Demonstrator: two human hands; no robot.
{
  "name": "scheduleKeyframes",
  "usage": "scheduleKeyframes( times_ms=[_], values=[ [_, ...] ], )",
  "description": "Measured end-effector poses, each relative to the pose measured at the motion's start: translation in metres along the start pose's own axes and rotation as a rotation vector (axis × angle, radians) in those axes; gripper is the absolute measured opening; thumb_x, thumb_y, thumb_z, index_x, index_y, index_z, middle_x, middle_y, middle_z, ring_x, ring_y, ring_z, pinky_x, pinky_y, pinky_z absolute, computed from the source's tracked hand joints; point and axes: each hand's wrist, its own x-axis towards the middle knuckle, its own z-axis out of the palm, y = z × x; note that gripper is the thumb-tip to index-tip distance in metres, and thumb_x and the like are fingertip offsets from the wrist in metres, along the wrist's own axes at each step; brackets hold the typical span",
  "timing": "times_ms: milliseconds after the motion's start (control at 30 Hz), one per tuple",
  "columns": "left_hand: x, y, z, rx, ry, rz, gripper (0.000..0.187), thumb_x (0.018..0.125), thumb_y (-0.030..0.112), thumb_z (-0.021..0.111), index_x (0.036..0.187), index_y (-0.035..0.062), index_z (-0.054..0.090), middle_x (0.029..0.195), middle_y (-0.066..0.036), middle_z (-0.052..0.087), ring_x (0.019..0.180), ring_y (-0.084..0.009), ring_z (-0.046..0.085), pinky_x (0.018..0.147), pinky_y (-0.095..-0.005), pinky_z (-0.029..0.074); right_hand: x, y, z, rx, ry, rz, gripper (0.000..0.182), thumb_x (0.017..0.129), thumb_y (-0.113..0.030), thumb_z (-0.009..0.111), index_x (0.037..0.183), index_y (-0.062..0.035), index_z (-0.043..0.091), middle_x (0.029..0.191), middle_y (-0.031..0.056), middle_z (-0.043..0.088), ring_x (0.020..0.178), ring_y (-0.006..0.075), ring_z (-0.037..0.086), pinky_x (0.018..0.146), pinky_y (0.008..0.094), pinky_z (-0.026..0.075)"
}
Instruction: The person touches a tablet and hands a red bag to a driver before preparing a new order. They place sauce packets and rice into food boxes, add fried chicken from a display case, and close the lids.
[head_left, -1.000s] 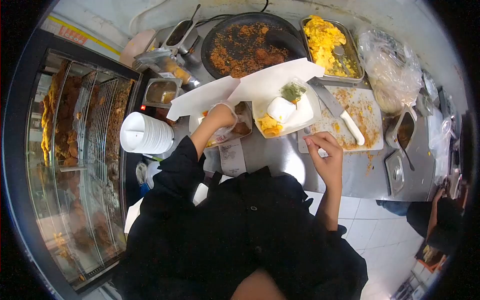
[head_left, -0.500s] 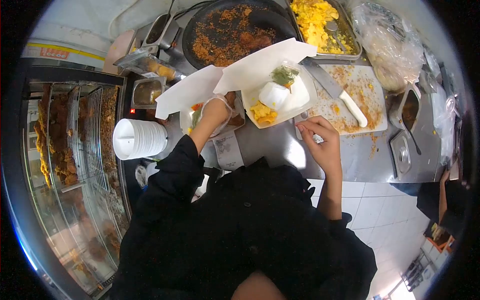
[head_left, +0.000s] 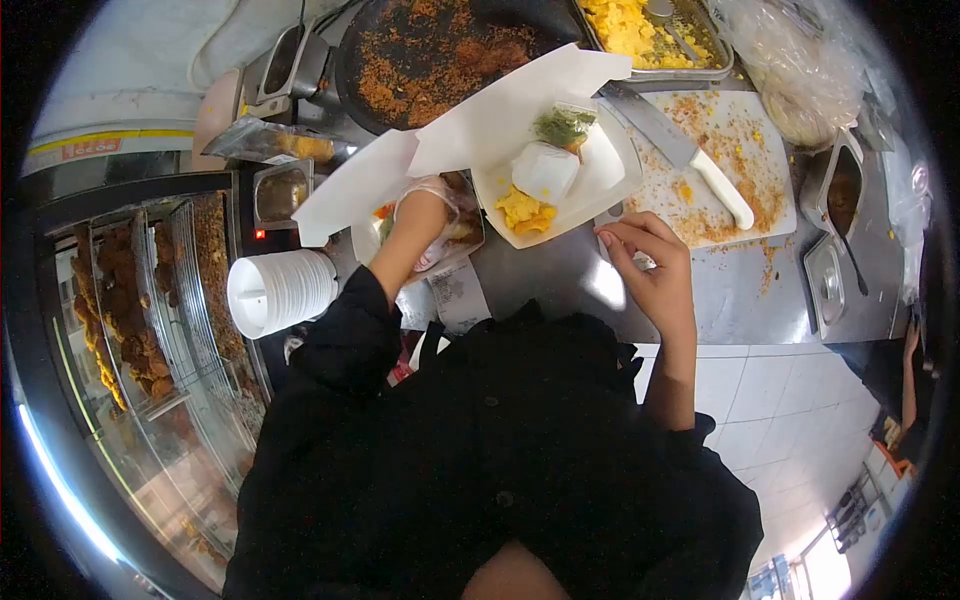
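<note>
My left hand (head_left: 424,222), in a clear plastic glove, reaches into the left paper food box (head_left: 368,240); its fingers are hidden. Beside it stands another open food box (head_left: 612,190). In that box are a white rice mound (head_left: 545,172), yellow egg (head_left: 524,210) and a small bag of green food (head_left: 565,127). My right hand (head_left: 650,265) is bare, with thumb and fingers closed in a pinch just off this box's right corner. Whatever the pinch holds, if anything, cannot be made out. A printed receipt (head_left: 462,296) lies below the left box.
White bowls (head_left: 285,290) are stacked at left, near a glass cabinet of fried food (head_left: 130,310). A knife (head_left: 690,160) lies on the crumb-covered cutting board (head_left: 770,190). Behind are a dark pan (head_left: 370,75) and an egg tray (head_left: 710,60). Another person's arm (head_left: 908,375) shows at far right.
The camera view has shifted slightly. My left hand stays in the left box, and my right hand keeps its pinch beside the right box.
</note>
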Motion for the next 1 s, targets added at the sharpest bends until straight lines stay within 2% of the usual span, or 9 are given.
scheduleKeyframes(
  times_ms=[33,133,233,267,367,567,700,900,1000],
  values=[
    [-0.002,0.002,-0.005,-0.037,-0.034,0.011,0.041,0.064,0.031,0.076,0.088,0.0001,0.065,0.1,-0.021,0.063,0.094,-0.0335,0.061,0.078,-0.0423,0.049,0.002,-0.001,-0.002,0.003,0.009,-0.015,0.014,0.078,-0.001,0.068,0.091,0.0005,0.069,0.083,0.0062,0.061,0.065,0.0124,0.053,0.058,0.0238,0.044],
    [-0.027,0.002,-0.016,0.352,-0.009,0.232,0.036,0.069,0.026,0.073,0.095,0.0028,0.063,0.096,-0.019,0.064,0.091,-0.0329,0.062,0.075,-0.0416,0.05,0.006,-0.007,-0.011,0.008,0.042,-0.043,0.014,0.078,-0.001,0.068,0.091,0.0003,0.069,0.084,0.0061,0.06,0.065,0.0125,0.053,0.058,0.0239,0.045],
    [-0.042,0.034,-0.049,0.569,-0.081,0.723,0.037,0.072,0.021,0.069,0.105,0.0071,0.06,0.09,-0.017,0.063,0.087,-0.0319,0.062,0.075,-0.0394,0.05,0.002,-0.006,-0.017,0.009,0.068,-0.027,0.014,0.078,-0.001,0.067,0.091,0.0003,0.068,0.084,0.0062,0.06,0.065,0.0125,0.053,0.058,0.024,0.045],
    [-0.04,0.039,-0.039,0.492,-0.027,0.777,0.038,0.072,0.02,0.068,0.108,0.0122,0.058,0.088,-0.011,0.061,0.081,-0.029,0.062,0.074,-0.0382,0.051,0.003,-0.007,-0.017,0.012,0.073,-0.025,0.014,0.078,-0.001,0.067,0.091,0.0003,0.068,0.084,0.0062,0.06,0.066,0.0125,0.053,0.058,0.0241,0.045],
    [-0.01,0.013,0.02,-0.083,0.318,1.433,0.032,0.071,0.016,0.063,0.104,0.0173,0.059,0.099,-0.005,0.061,0.086,-0.0246,0.061,0.073,-0.0402,0.049,0.001,0.001,-0.012,0.01,0.068,-0.057,0.014,0.077,-0.001,0.068,0.091,0.0006,0.068,0.084,0.0065,0.06,0.066,0.0124,0.053,0.058,0.0242,0.045],
    [0.004,-0.003,0.045,0.143,0.376,1.389,0.043,0.068,0.031,0.067,0.109,0.0238,0.057,0.115,-0.001,0.049,0.104,-0.025,0.048,0.087,-0.0418,0.037,-0.007,-0.009,-0.017,0.011,0.097,0.043,0.01,0.078,0.0,0.067,0.088,0.0006,0.069,0.08,0.0063,0.061,0.069,0.0127,0.054,0.059,0.0242,0.043],
    [0.006,-0.003,0.043,0.017,0.32,1.382,0.042,0.069,0.03,0.067,0.109,0.0228,0.058,0.112,-0.003,0.049,0.103,-0.0262,0.049,0.087,-0.0429,0.037,-0.006,0.005,-0.014,-0.019,0.151,0.087,0.011,0.078,-0.001,0.067,0.089,0.0002,0.069,0.08,0.0058,0.06,0.065,0.0119,0.052,0.056,0.0232,0.042],
    [-0.02,0.015,-0.008,-0.219,0.056,1.171,0.033,0.072,0.027,0.063,0.103,0.0152,0.06,0.106,-0.008,0.056,0.099,-0.0279,0.054,0.082,-0.0416,0.041,0.004,-0.004,-0.012,-0.028,0.175,0.003,0.011,0.078,-0.001,0.067,0.089,-0.0003,0.069,0.08,0.0059,0.06,0.064,0.0118,0.052,0.056,0.0236,0.043],
    [-0.034,-0.003,-0.02,-0.142,0.018,1.216,0.031,0.072,0.027,0.061,0.1,0.0139,0.061,0.103,-0.009,0.058,0.098,-0.0293,0.055,0.083,-0.0428,0.042,0.004,-0.006,-0.015,-0.035,0.17,-0.01,0.011,0.078,0.0,0.067,0.089,-0.0004,0.069,0.081,0.0059,0.061,0.066,0.0121,0.053,0.056,0.0237,0.044]
  ],
)
